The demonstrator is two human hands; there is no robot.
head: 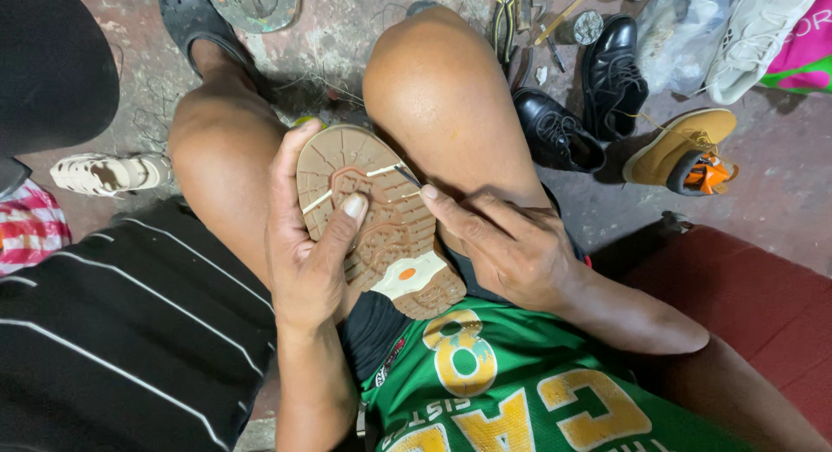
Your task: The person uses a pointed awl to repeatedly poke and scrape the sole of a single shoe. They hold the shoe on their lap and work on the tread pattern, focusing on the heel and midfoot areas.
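A shoe point(381, 218) lies sole up between my knees, its tan rubber sole ridged, with a white heel patch and an orange dot. My left hand point(303, 244) grips the shoe from the left, thumb pressed across the sole. My right hand point(503, 240) pinches a thin dark metal tool, an awl or needle point(407, 175), whose tip meets the sole's right edge near pale stitches. The shoe's upper is hidden beneath the sole.
On the concrete floor lie two black leather shoes point(581, 105), a tan and orange shoe point(685, 149), a white sneaker point(758, 32), a white sandal point(108, 173), a dark clog point(195, 19) and hand tools point(511, 19). A red seat point(763, 305) is on the right, striped dark cloth point(130, 331) on the left.
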